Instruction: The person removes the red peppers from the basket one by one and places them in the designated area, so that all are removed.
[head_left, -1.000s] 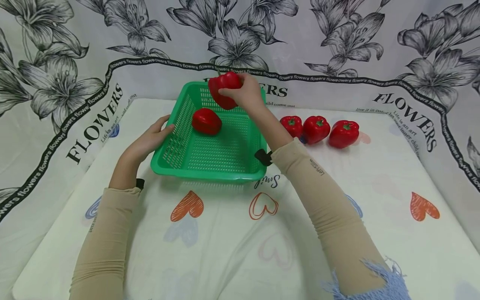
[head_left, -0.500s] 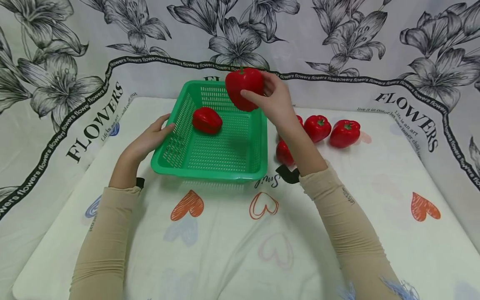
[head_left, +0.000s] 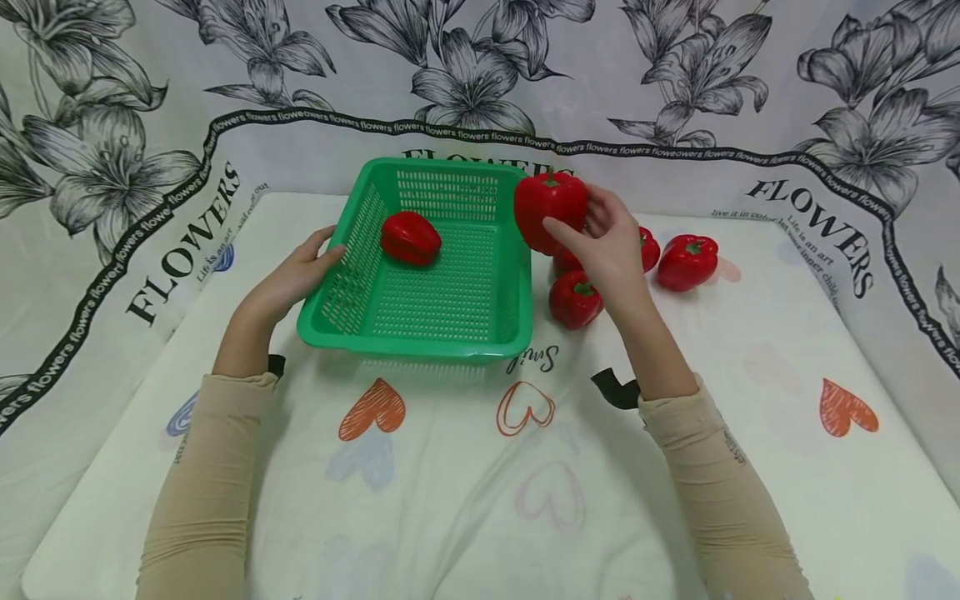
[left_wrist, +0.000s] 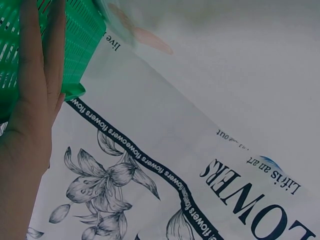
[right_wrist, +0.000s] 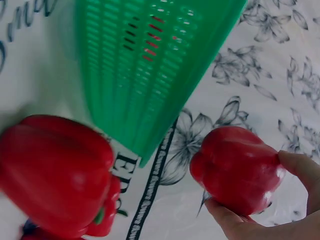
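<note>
In the head view my right hand [head_left: 615,246] holds a red bell pepper [head_left: 551,208] between thumb and fingers, just off the right rim of a green plastic basket [head_left: 420,340]. The right wrist view shows this held bell pepper [right_wrist: 237,170] from close up, its far side pinched by the fingers. Inside the basket, toward its left, lies another red bell pepper [head_left: 410,238]. My left hand [head_left: 288,279] rests against the basket's left side. In the left wrist view its straight fingers [left_wrist: 31,55] lie along the slotted wall.
Right of the basket, several red bell peppers stand on the white table cover [head_left: 465,500], among them a near pepper [head_left: 576,302] and a far-right pepper [head_left: 687,262]. Others are partly behind my right hand. A flower-printed cloth [head_left: 465,83] hangs behind.
My right hand has carried its bell pepper rightward from over the basket to beyond the right rim, and lower. The left hand and basket have stayed in place.
</note>
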